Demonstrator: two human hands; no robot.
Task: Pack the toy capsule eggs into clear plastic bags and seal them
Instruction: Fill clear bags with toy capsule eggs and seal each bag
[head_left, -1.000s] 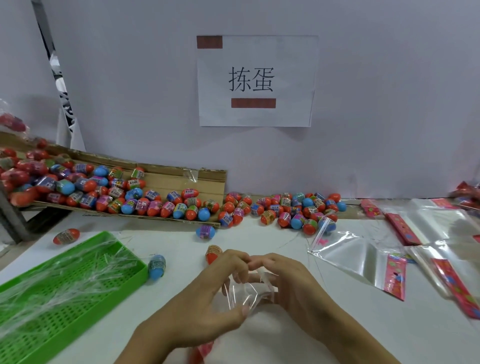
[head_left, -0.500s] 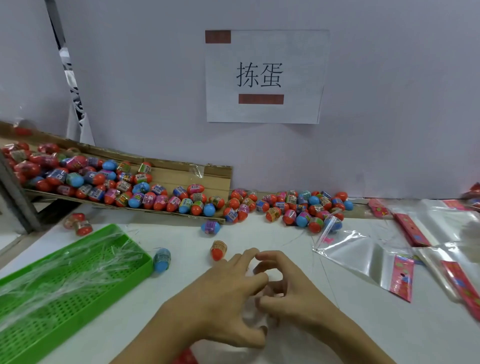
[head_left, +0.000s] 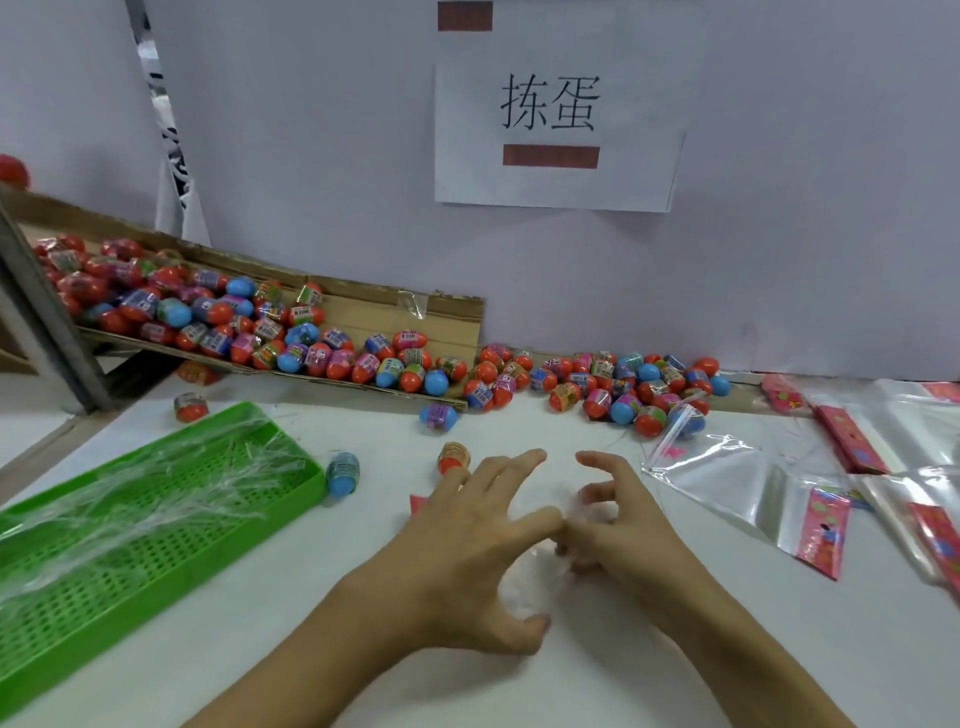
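Note:
My left hand (head_left: 467, 551) lies spread on the white table with straight fingers, over a clear plastic bag (head_left: 527, 569) that barely shows. A red corner of the bag's header (head_left: 415, 503) sticks out beside it. My right hand (head_left: 618, 530) has curled fingers that pinch the bag's film where the two hands meet. Toy capsule eggs, red and blue, fill a sloping cardboard chute (head_left: 452, 317) and spill into a pile (head_left: 597, 384) at the wall. Loose eggs lie near my hands: an orange one (head_left: 453, 457) and two blue ones (head_left: 440, 415), (head_left: 343, 473).
A green perforated tray (head_left: 130, 519) holding clear strips sits at the left. Empty clear bags with red headers (head_left: 753, 483) lie at the right, more stacked behind (head_left: 909, 441). A paper sign (head_left: 550, 104) hangs on the grey wall. Another egg (head_left: 191, 406) rests by the tray's far corner.
My hands held the clear bag up between the fingertips, then lowered it to the table. Now the left fingers are spread flat over it.

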